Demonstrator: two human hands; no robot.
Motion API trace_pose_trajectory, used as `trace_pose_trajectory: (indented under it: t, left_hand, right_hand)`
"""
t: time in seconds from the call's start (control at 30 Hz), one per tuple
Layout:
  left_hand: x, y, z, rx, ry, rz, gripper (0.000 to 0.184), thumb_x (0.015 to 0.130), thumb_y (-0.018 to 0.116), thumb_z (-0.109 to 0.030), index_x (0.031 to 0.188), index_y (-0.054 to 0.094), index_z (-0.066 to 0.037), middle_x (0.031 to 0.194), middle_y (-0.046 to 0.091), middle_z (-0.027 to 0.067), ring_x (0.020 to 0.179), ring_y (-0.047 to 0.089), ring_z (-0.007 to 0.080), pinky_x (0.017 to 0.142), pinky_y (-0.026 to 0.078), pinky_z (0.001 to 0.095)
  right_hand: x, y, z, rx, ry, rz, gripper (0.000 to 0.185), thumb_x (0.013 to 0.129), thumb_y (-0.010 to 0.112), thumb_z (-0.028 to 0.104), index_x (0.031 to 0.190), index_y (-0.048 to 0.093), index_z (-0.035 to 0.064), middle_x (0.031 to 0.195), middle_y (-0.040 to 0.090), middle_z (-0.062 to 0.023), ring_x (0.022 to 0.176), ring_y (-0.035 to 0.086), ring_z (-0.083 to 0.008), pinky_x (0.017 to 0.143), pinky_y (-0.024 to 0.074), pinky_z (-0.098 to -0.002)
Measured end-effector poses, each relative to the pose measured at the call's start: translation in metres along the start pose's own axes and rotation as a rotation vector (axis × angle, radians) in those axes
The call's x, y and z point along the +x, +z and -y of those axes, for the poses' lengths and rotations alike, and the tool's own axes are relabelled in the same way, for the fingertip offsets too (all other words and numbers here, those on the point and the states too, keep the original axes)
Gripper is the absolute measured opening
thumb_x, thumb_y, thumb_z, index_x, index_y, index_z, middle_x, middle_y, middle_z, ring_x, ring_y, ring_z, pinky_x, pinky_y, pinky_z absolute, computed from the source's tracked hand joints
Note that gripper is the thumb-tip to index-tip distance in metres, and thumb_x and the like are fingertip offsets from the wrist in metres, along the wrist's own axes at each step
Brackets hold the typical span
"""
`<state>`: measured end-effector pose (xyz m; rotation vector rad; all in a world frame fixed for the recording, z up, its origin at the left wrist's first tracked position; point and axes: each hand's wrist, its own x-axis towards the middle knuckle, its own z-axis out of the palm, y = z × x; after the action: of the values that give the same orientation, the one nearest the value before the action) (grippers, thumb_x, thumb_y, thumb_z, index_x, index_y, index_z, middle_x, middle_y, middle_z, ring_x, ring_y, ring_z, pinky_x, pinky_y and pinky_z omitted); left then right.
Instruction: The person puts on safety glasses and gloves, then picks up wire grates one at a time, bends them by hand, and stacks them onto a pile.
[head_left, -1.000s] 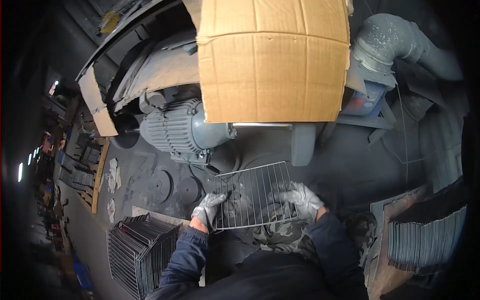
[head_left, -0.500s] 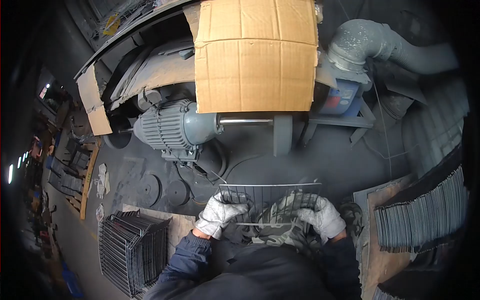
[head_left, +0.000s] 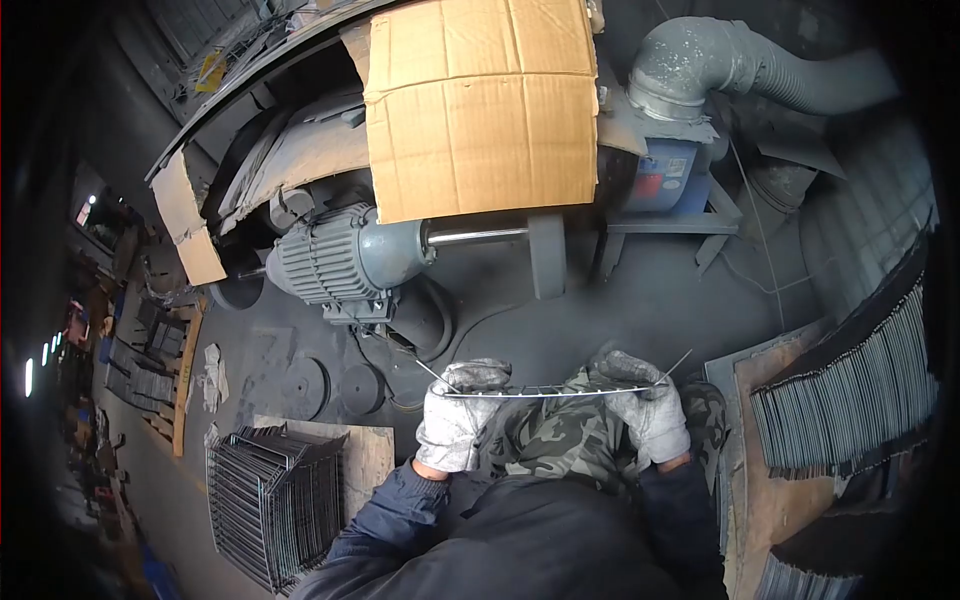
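Observation:
Between my gloved hands is a wire rack [head_left: 545, 393], seen nearly edge-on above my lap, with a thin rod sticking out at each end. My left hand [head_left: 456, 418], in a whitish work glove, is closed around its left end. At the right end my right hand [head_left: 643, 408], gloved alike, grips the rack too. Beyond them a grey motor [head_left: 345, 255] drives a shaft with a wheel [head_left: 547, 257] on it. The wheel stands in front of me, apart from the rack.
A cardboard sheet [head_left: 483, 110] hangs over the shaft. To the left, a stack of wire racks [head_left: 275, 500] sits on a board. More stacked racks [head_left: 845, 385] lie at right. A ribbed duct [head_left: 700, 65] rises above a blue blower [head_left: 660, 180]. Round discs [head_left: 305, 385] rest on the floor.
The rack has tilted from showing its open wire face to nearly edge-on. Both hands have turned with it, still holding its ends. The whole view has shifted slightly.

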<state>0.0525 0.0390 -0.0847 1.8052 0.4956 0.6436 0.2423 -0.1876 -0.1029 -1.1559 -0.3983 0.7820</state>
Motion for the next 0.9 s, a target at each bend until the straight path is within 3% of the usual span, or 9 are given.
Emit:
trace_pose_trajectory:
  t: [0.1,0.2,0.3,0.4,0.5,0.77,0.9]
  left_hand:
    - [-0.004,0.005,0.005,-0.148,-0.090,-0.028,0.026,0.084,0.077,0.002,0.110,0.071,0.000,0.110,0.076,0.0114,0.102,0.073,0.0192,0.092,0.057,0.0313]
    - [-0.005,0.005,0.012,-0.091,-0.057,-0.022,0.027,0.084,0.077,0.003,0.109,0.071,0.000,0.110,0.076,0.0114,0.101,0.073,0.0193,0.092,0.058,0.0311]
    - [-0.005,0.004,0.013,-0.120,-0.114,-0.039,0.023,0.084,0.076,0.004,0.106,0.073,-0.001,0.110,0.076,0.0112,0.102,0.072,0.0203,0.094,0.057,0.0323]
    - [-0.004,0.004,0.012,-0.057,0.068,-0.071,0.016,0.085,0.075,0.003,0.100,0.075,-0.003,0.109,0.076,0.0106,0.104,0.072,0.0209,0.097,0.055,0.0338]
    - [0.001,0.009,0.002,-0.079,0.155,-0.096,0.015,0.084,0.075,0.003,0.096,0.077,-0.004,0.106,0.076,0.0103,0.105,0.072,0.0223,0.103,0.053,0.0364]
    - [0.019,0.020,0.003,-0.036,0.356,-0.081,0.015,0.081,0.080,0.004,0.093,0.074,-0.004,0.104,0.076,0.0130,0.103,0.073,0.0265,0.106,0.051,0.0424]
    - [0.020,0.023,0.007,-0.048,0.278,-0.082,0.016,0.081,0.079,0.003,0.094,0.074,-0.004,0.104,0.076,0.0116,0.102,0.073,0.0248,0.103,0.053,0.0395]
  right_hand:
    - [0.000,-0.004,-0.004,-0.104,0.013,-0.027,0.043,0.093,0.069,-0.006,0.135,0.059,-0.0044,0.128,0.068,-0.0156,0.116,0.067,-0.0232,0.103,0.0585,-0.0400]
    - [-0.002,-0.004,-0.009,-0.129,-0.007,-0.026,0.046,0.092,0.070,-0.007,0.137,0.059,-0.0019,0.130,0.067,-0.0147,0.119,0.066,-0.0224,0.103,0.0583,-0.0398]
    - [0.002,-0.008,-0.024,0.225,0.079,-0.054,0.043,0.097,0.065,-0.002,0.139,0.058,-0.0005,0.135,0.064,-0.0158,0.124,0.063,-0.0244,0.103,0.0581,-0.0403]
    - [-0.001,0.000,-0.024,0.017,-0.079,-0.044,0.039,0.103,0.057,0.006,0.141,0.056,-0.0015,0.141,0.060,-0.0175,0.129,0.060,-0.0277,0.106,0.0557,-0.0429]
    - [0.005,-0.013,-0.033,0.258,-0.082,-0.046,0.041,0.106,0.051,0.012,0.144,0.053,-0.0018,0.146,0.056,-0.0182,0.132,0.058,-0.0308,0.112,0.0515,-0.0460]
    - [0.006,-0.015,-0.018,0.122,-0.243,-0.077,0.044,0.104,0.053,0.010,0.147,0.050,-0.0014,0.150,0.054,-0.0190,0.136,0.055,-0.0321,0.116,0.0473,-0.0481]
    - [0.012,-0.011,-0.019,0.286,-0.230,-0.075,0.043,0.104,0.056,0.011,0.144,0.052,-0.0020,0.144,0.058,-0.0193,0.129,0.059,-0.0315,0.111,0.0507,-0.0476]
